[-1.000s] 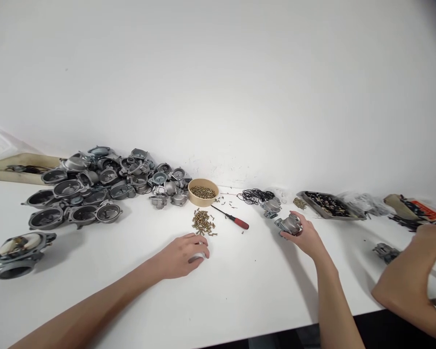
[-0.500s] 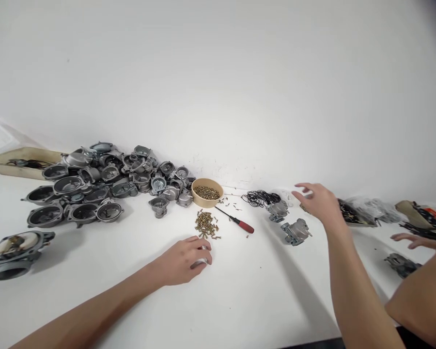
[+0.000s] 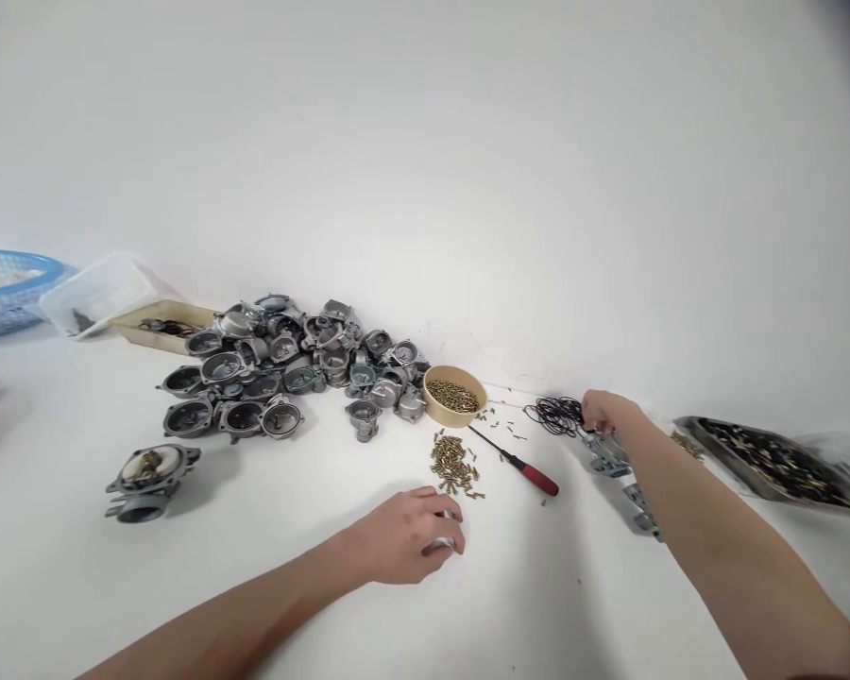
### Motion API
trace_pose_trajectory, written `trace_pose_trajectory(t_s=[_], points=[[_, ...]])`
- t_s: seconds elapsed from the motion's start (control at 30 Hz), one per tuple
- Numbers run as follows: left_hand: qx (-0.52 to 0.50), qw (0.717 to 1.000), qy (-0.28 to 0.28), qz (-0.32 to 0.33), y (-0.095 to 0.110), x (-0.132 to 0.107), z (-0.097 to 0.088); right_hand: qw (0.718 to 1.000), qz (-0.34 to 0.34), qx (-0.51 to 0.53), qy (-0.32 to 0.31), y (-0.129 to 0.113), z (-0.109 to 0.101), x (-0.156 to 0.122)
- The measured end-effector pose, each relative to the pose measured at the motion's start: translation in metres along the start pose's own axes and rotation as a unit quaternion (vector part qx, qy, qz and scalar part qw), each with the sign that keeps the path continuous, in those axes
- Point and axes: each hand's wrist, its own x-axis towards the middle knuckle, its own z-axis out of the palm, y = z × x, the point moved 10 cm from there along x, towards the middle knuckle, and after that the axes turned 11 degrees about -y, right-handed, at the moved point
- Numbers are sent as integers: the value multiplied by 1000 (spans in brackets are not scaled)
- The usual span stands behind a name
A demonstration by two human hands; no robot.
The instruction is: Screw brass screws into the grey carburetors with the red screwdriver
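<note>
My left hand (image 3: 421, 535) rests on the white table with its fingers curled; a bit of something pale and silvery shows between them, too hidden to name. Just beyond it lies a loose pile of brass-coloured screws (image 3: 453, 463). My right hand (image 3: 605, 411) reaches down to the right edge of a heap of thin black rubber rings (image 3: 556, 416), fingertips pinched together; whatever they grip is hidden. Under my right wrist sits a metal carburetor body (image 3: 604, 455), and another carburetor (image 3: 641, 510) is partly covered by the forearm.
A paper bowl (image 3: 433, 406) of screws stands near the wall, with a red-handled screwdriver (image 3: 538, 479) in front. Many float bowls (image 3: 245, 418) are heaped left, near an open carburetor (image 3: 150, 482). A tray (image 3: 708, 444) of dark parts lies right; a blue basket (image 3: 53, 274) far left.
The view has swung left, so things sit further right. My right hand has gone from open in the air to pinched at the black rings. My left hand keeps its curled pose.
</note>
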Motion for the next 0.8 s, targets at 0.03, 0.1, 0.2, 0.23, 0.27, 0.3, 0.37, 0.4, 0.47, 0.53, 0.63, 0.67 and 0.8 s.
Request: trace_pose_trajectory(t_s=[0.03,0.1,0.2,0.23,0.27,0.3,0.37,0.4,0.47,0.53,0.63,0.67,0.8], points=[[-2,1000,0,2,0,0,-1,999,23,-11,-28,2,5,0],[-10,1000,-2,8,2,1,-2,995,56,-33,-82,2,8,-1],[-41,999,0,5,2,1,-6,995,33,-41,-86,-19,-15,-8],[-66,998,3,-9,0,1,-8,997,7,-34,-70,-31,-25,-16],[-101,994,8,-29,-5,0,-10,998,-26,-23,-53,-46,-33,-28],[-145,988,15,-54,-12,-1,-11,997,-66,-7,-36,-63,-36,-46],[-240,965,36,-101,-25,-3,-14,983,-174,38,-46,-104,-19,-94],[-282,951,51,-116,-30,-4,-15,955,-276,89,-69,-133,-1,-127],[-348,926,76,-127,-36,-6,-17,890,-419,131,-120,-178,45,-196],[-400,906,79,-114,-36,-5,-12,842,-499,168,-118,-203,83,-246],[-453,885,64,-90,-29,1,3,809,-534,232,-85,-215,115,-275],[-463,879,67,-91,-29,3,7,800,-537,255,-76,-215,119,-276],[-410,899,94,-118,-30,9,-11,771,-533,348,-15,-205,110,-272]])
